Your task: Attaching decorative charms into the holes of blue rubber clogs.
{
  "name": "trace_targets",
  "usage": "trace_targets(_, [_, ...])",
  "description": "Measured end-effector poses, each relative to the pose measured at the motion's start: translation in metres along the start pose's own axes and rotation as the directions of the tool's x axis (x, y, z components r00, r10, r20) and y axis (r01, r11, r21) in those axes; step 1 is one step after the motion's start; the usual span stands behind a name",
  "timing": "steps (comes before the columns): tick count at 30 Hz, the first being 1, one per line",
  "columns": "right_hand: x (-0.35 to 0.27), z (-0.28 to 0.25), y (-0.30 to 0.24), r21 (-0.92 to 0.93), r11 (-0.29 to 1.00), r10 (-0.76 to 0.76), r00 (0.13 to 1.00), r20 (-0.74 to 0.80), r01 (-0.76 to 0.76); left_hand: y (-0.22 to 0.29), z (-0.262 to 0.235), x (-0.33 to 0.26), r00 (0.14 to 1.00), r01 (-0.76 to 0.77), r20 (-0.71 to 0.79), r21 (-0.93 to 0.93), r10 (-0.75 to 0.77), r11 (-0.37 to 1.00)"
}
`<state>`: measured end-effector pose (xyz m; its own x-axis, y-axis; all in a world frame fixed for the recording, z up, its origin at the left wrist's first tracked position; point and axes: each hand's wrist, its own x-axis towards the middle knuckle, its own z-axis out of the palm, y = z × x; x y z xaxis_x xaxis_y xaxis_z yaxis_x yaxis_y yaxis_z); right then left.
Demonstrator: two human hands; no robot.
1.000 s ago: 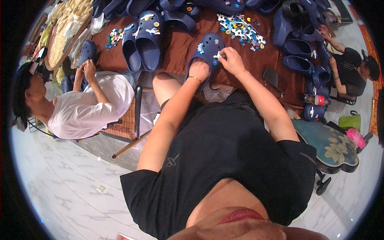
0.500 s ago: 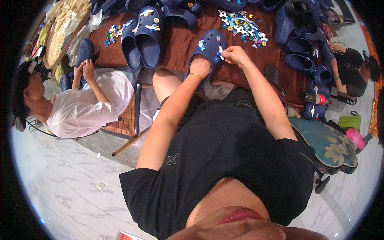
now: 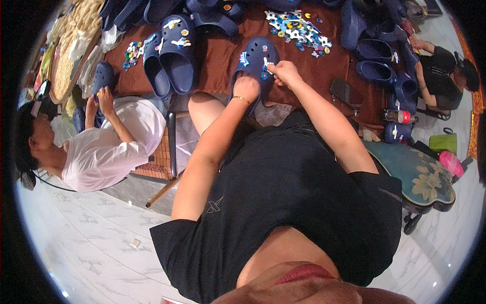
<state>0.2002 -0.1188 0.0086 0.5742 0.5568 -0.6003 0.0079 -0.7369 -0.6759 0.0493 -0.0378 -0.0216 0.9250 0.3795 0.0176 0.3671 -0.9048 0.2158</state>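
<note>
A navy foam clog (image 3: 259, 50) is held up over the near edge of the cloth-covered table, its holed toe pointing away from me. My left hand (image 3: 246, 88) reaches into its foot opening and holds it, with the fingertips hidden inside. Between the thumb and finger of my right hand (image 3: 285, 74) is a white shoe charm (image 3: 266, 64), pressed against the right side of the clog's upper. A blue-and-white charm (image 3: 244, 59), a small round one and a blue flower-like one sit on the same upper.
A decorated pair of clogs (image 3: 177, 55) lies to the left, by a small charm pile (image 3: 133, 54). A bigger heap of charms (image 3: 298, 33) lies ahead. More clogs (image 3: 375, 72), a bottle (image 3: 400, 117) and a phone-like dark slab (image 3: 346, 92) are right. Co-workers (image 3: 109, 152) sit either side.
My view has shifted slightly, and the table things sit further left. My right hand still pinches the white charm at the clog. The left co-worker's hands now hold something small and yellow.
</note>
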Motion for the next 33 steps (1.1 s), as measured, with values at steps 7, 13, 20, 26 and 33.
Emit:
trace_targets(7, [0.031, -0.069, 0.053, -0.295, 0.945, -0.286, 0.787, -0.547, 0.138, 0.000, -0.006, 0.003, 0.996, 0.040, 0.077, -0.005, -0.040, 0.999])
trace_targets(13, [0.036, -0.096, 0.044, -0.475, 0.879, -0.291, 0.750, -0.594, -0.035, -0.008, -0.003, 0.002, 0.993, -0.040, 0.110, 0.024, 0.037, 0.999])
trace_targets(20, [0.045, -0.081, 0.028, -0.537, 0.844, -0.339, 0.778, -0.529, 0.002, -0.009, 0.004, 0.000, 0.997, -0.053, 0.056, -0.013, 0.054, 0.999])
trace_targets(26, [0.045, -0.036, -0.040, -0.321, 0.677, -0.708, 0.705, -0.039, 0.662, -0.008, -0.001, 0.002, 0.996, -0.042, 0.073, -0.043, 0.045, 0.998])
trace_targets(33, [0.032, -0.006, -0.065, -0.639, 0.633, -0.656, 0.741, -0.145, 0.436, -0.006, -0.001, 0.001, 0.998, -0.036, 0.056, -0.036, 0.038, 0.999])
